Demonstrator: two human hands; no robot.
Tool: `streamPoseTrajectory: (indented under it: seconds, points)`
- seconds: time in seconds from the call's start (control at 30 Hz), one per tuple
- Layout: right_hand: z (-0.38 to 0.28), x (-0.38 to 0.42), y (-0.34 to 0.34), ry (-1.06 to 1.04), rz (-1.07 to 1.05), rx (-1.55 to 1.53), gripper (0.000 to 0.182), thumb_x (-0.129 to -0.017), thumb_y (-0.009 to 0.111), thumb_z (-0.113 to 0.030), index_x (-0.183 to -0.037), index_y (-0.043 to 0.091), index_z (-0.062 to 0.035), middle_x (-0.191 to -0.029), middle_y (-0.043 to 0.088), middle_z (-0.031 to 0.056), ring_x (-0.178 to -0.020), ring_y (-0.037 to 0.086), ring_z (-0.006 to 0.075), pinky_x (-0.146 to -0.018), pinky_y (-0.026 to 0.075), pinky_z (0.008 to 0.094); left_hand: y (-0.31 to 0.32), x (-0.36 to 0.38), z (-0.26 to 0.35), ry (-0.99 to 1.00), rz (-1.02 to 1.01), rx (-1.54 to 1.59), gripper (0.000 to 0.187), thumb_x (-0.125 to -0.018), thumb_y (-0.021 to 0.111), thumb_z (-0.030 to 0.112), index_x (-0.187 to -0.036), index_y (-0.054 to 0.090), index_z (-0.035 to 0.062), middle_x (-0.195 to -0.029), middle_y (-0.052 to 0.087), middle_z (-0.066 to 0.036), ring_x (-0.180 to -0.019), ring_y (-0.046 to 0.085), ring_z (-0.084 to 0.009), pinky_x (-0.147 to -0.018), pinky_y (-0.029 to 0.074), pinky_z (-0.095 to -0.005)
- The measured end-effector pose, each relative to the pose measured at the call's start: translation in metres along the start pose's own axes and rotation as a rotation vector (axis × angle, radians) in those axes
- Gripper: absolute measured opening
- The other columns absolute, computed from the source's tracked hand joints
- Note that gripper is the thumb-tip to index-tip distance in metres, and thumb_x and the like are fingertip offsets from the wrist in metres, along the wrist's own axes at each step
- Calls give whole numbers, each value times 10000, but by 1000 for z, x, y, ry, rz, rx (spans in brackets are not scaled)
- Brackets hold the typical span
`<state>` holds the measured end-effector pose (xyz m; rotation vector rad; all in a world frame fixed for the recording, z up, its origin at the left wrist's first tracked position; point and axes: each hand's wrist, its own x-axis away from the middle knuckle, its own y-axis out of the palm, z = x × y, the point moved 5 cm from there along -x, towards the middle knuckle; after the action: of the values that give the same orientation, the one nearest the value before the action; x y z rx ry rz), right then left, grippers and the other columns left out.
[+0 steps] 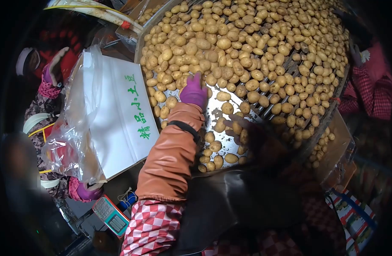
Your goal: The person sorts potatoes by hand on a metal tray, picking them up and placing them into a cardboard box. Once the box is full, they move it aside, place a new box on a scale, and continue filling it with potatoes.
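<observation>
My left hand [193,91], in a purple glove, reaches to the near edge of the potato pile [213,55]. Its fingers stretch forward against the potatoes, and I see nothing gripped in them. My right hand [245,123] is in deep shadow to the right, low over the metal sheet. Its dark fingers are around a potato [237,128], with more potatoes close beside it. Several loose potatoes [215,146] lie on the shiny metal sheet [225,143] between my arms and near my body.
Slatted bars [266,112] show under the potatoes. A white carton [119,106] with green writing and a plastic liner stands at left, beside a person in patterned sleeves [46,104]. A scale [111,216] is below. Another person's checked sleeve [373,91] is at right, above a box [338,138].
</observation>
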<state>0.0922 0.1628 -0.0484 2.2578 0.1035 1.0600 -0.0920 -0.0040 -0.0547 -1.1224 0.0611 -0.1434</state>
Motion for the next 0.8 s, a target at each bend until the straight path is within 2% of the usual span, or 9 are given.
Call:
streamPoseTrajectory:
  seconds: [0.1,0.2,0.3,0.37,0.47,0.6,0.63,0.67,0.8]
  points:
    - [-23,28,16,-63,19,-135,633,-926,625,-297,-1455,377,-53,-1412,464,168,-1127,559,252,-738,507,217,21,13,7,-134,-352,-204,612,-794,724,417,-1296,503,144,-1293,532,-181,-999,643,-383,-852,518,-462]
    - [-30,28,8,-95,41,-223,630,-926,651,-258,-1448,376,-38,-1378,490,153,-1091,561,218,-756,522,220,37,43,4,19,-380,-139,564,-756,739,500,-1114,590,91,-1052,638,-185,-913,660,-360,-808,533,-451]
    - [-25,20,-8,-100,22,-215,618,-939,642,-288,-1438,382,-33,-1342,516,125,-1055,557,184,-792,525,242,-2,46,6,-79,-310,131,596,-749,740,527,-1116,612,75,-900,672,-167,-845,674,-329,-785,540,-411]
    - [-25,17,-12,-165,-4,-118,596,-960,612,-310,-1440,381,-42,-1344,518,113,-1067,552,179,-840,517,262,-21,24,-5,-102,-90,462,602,-783,724,495,-1192,609,69,-977,705,-168,-886,692,-279,-814,536,-377]
    - [-33,27,-8,-275,1,-12,540,-1006,527,-326,-1459,362,-80,-1391,490,111,-1153,529,202,-927,488,286,-67,-46,-4,26,240,285,549,-798,719,476,-1154,670,60,-1021,711,-174,-940,693,-291,-840,529,-368]
    - [-40,11,-6,-297,-34,-66,479,-1058,389,-355,-1488,328,-153,-1471,420,118,-1289,460,242,-989,448,302,-24,-132,-21,139,-216,-32,562,-789,722,525,-1077,656,47,-889,702,-170,-845,687,-272,-780,531,-379]
    - [-40,6,-11,-336,-68,-37,468,-1066,360,-358,-1492,321,-170,-1489,402,118,-1317,441,250,-996,442,307,-17,-132,-20,130,-225,27,536,-788,734,508,-1047,650,46,-859,695,-155,-811,677,-252,-761,531,-372]
    - [-40,0,-15,-225,-115,-408,493,-1064,328,-397,-1508,300,-184,-1512,377,100,-1333,425,260,-1023,418,350,-12,-128,-16,118,-236,86,511,-786,746,490,-1017,644,45,-829,688,-140,-777,668,-231,-742,532,-366]
    - [-50,-9,-15,-380,-67,-188,543,-1051,343,-432,-1529,273,-183,-1524,368,92,-1332,429,275,-1051,379,386,9,-99,-20,-79,-591,783,275,-787,813,237,-876,610,74,-744,633,-21,-570,536,-91,-510,455,-263]
